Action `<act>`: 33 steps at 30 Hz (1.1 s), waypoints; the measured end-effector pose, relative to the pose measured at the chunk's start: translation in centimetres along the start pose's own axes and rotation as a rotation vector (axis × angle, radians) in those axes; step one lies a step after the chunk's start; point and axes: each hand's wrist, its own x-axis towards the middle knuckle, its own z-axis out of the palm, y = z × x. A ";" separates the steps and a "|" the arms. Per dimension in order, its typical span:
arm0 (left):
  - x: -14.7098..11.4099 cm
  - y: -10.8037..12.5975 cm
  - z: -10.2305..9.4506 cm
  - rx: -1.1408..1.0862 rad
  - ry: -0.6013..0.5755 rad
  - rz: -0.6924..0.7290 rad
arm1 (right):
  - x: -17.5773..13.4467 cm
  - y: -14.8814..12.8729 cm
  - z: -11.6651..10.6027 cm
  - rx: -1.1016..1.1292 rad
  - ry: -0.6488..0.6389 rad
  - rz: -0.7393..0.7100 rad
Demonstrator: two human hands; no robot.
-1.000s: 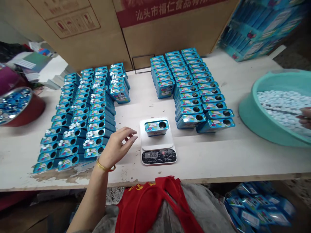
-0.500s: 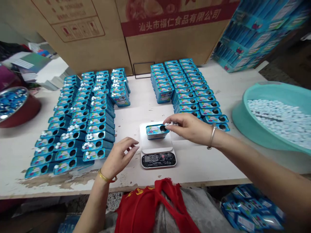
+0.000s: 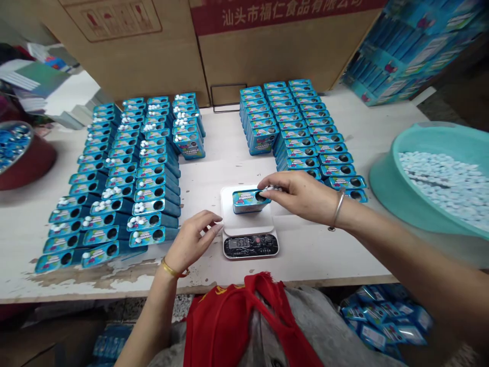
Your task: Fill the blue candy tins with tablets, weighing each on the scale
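A blue candy tin [image 3: 248, 202] with a round dark hole in its top stands on the white kitchen scale [image 3: 244, 224], whose display is lit. My right hand [image 3: 294, 194] is at the hole end of the tin, its fingers closed around several small white candies [image 3: 272, 188]. To the left of the scale, my left hand [image 3: 196, 238] hovers with fingers curled but apart, nothing between them. Rows of blue tins [image 3: 153, 208] fill the left side, many with white candies lying on their tops. More tins [image 3: 301, 152] stand in rows behind my right hand.
A turquoise basin [image 3: 389, 178] of white candies stands at the right. At the far left is a red bowl [image 3: 36, 160] of blue pieces. Large cardboard boxes [image 3: 263, 61] and stacked blue packs [image 3: 405, 56] line the back. Below the table lie more blue packs [image 3: 382, 321].
The camera view has shifted slightly. My right hand stays at the tin's hole with candies in its fingers, and my left hand stays beside the scale.
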 end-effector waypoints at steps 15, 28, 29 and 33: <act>-0.3 -0.5 0.2 0.016 0.007 -0.009 | -4.8 0.6 -1.6 0.888 0.194 0.387; 2.5 1.6 -1.3 0.103 0.115 0.112 | -13.5 8.1 8.2 1.447 0.277 0.813; 2.9 1.9 -1.4 0.132 0.139 0.147 | -13.5 8.2 8.4 1.446 0.291 0.826; 4.2 3.1 -0.9 0.367 0.153 0.354 | -13.1 8.3 9.0 1.438 0.317 0.877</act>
